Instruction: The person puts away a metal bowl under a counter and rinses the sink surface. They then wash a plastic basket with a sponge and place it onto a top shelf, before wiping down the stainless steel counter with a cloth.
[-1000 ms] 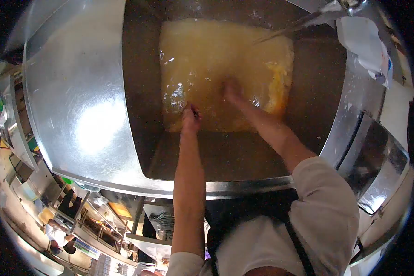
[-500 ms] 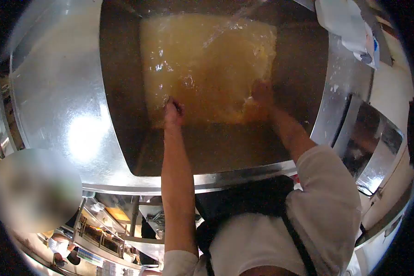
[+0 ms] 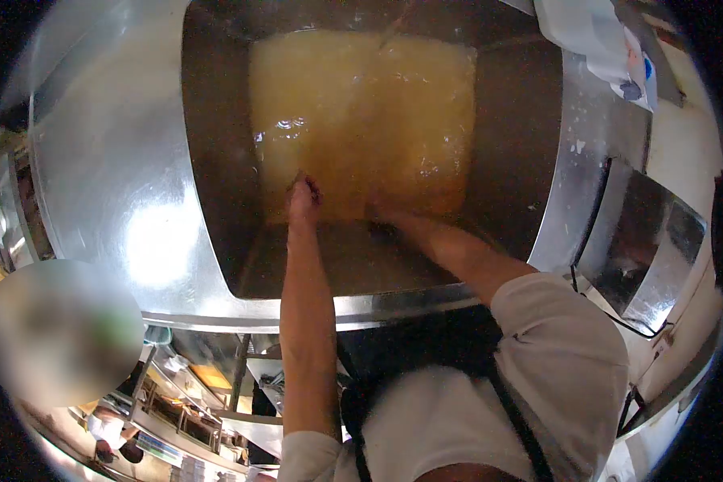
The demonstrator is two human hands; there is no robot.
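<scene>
Cloudy yellow-brown liquid (image 3: 361,104) fills the bottom of a deep, square-cornered metal basin (image 3: 514,161). My left hand (image 3: 304,195) is at the near left part of the liquid, its fingers curled closed. Whatever lies inside those fingers, if anything, is hidden. My right hand (image 3: 380,210) reaches in from the right and is at the near edge of the liquid, dim and blurred. Its fingers cannot be made out. Small bright ripples show on the surface beyond my left hand and at the right.
A wide steel counter (image 3: 112,153) borders the basin on the left. At the upper right sits a white plastic jug (image 3: 582,32) with a label. Below it on the right is a steel box-shaped unit (image 3: 647,241). Behind me at lower left, a person (image 3: 108,430) stands near shelving.
My right hand has swept left and toward me, from the right side of the liquid to near my left hand. My left hand has stayed almost in place.
</scene>
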